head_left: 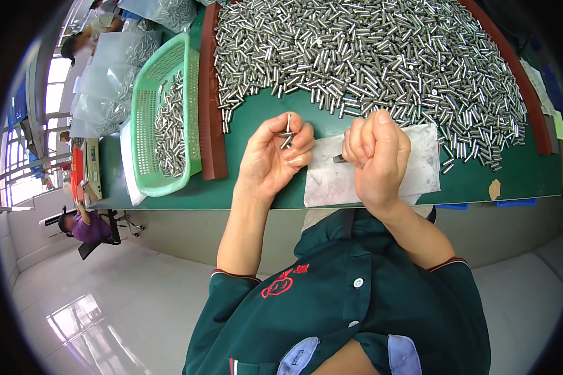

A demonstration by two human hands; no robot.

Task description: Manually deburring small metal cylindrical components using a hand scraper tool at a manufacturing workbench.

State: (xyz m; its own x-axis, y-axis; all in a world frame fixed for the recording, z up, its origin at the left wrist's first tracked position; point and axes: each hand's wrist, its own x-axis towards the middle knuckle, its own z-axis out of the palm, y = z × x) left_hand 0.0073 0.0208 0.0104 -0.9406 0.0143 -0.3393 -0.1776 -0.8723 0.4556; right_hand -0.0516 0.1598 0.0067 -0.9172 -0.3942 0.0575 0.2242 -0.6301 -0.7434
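My left hand [272,156], palm up, has its fingers curled round a few short metal pins [287,140] near the table's front edge. To its right, my right hand [380,159] is closed in a fist with the thumb on top. A dark, flat-ended piece [339,159] sticks out of its left side; the rest is hidden in the fingers. Beneath the right hand lies a smudged white cloth or sheet [324,187]. Beyond both hands spreads a large heap of shiny cylindrical metal pins [363,56] on the green tabletop [263,109].
A light green perforated basket [142,134] with more pins stands at the left. Red-brown rails [213,119] border the heap on both sides. Plastic bags of pins [109,81] and a scale [92,169] are farther left. One person in purple [91,228] sits beyond the table.
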